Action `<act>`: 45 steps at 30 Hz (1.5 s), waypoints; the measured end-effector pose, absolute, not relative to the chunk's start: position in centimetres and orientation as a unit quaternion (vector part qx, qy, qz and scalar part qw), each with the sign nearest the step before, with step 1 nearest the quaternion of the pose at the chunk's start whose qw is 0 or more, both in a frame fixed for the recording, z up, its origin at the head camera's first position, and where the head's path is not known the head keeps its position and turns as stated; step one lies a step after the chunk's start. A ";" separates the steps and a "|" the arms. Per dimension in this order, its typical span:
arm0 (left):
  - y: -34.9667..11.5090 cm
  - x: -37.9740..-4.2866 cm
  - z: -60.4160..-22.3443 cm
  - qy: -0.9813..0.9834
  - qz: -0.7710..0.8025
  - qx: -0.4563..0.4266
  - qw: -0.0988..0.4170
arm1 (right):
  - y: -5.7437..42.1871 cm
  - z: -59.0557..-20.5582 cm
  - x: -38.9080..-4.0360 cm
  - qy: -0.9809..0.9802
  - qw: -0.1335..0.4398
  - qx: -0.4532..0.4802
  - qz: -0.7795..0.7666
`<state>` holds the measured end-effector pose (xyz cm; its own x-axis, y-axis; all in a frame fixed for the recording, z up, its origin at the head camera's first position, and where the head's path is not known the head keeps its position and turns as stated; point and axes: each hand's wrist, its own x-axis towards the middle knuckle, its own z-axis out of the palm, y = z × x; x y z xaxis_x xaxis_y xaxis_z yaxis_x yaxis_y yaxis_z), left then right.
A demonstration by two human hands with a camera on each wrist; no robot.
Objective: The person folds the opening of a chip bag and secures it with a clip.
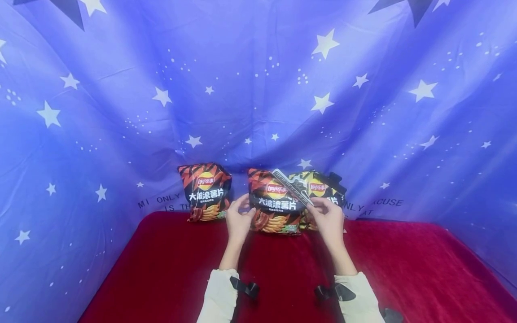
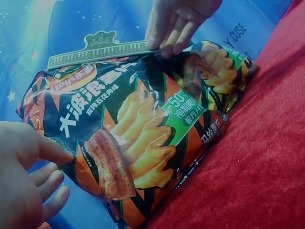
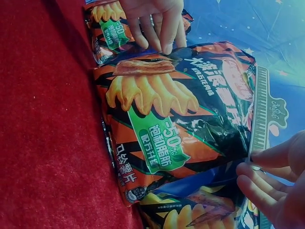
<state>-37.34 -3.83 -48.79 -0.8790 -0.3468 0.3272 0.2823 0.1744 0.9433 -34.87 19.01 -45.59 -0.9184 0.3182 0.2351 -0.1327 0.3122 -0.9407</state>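
Observation:
A red-and-black Lay's chip bag [image 1: 274, 220] stands upright at the table's back, between my hands. Along its top edge runs a long bag clip [image 2: 100, 52] with a piano-key pattern and a small "Music" crest, slanting down to the right in the head view. My right hand [image 1: 330, 222] pinches the clip's right end between thumb and fingers. At the bag's left side, my left hand [image 1: 239, 220] touches the edge with one extended digit; its other fingers [image 2: 55, 202] are loosely bent, apart from the bag. A yellow-and-black chip bag [image 1: 319, 190] is partly hidden behind the right hand.
Another red-and-black chip bag [image 1: 207, 195] stands left of my left hand. On the yellow bag's upper right corner sits a dark clip-like piece [image 1: 336, 181]. Red cloth covers the table [image 1: 181, 273]; a blue starry curtain [image 1: 242, 89] hangs right behind the bags.

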 end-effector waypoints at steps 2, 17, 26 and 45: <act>-3.9 -37.3 -48.8 -0.727 -0.644 0.024 0.237 | 19.0 -45.6 -34.9 -0.788 0.192 -0.058 0.582; -4.0 -37.1 -49.1 -0.770 -0.614 0.027 0.171 | 19.0 -45.4 -34.9 -0.804 0.192 -0.052 0.561; -4.3 -37.0 -48.9 -0.771 -0.614 0.030 0.165 | 19.0 -45.4 -34.9 -0.791 0.166 -0.055 0.586; -12.8 -35.3 -43.2 -0.696 -0.677 0.072 0.228 | 17.8 -42.2 -33.0 -0.742 0.318 0.003 0.590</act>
<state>-35.27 -12.79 -43.20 -0.8853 -0.4099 0.2196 0.2083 0.0726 0.9754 -32.97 17.80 -42.24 -0.7982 0.3710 0.4747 -0.3785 0.3043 -0.8742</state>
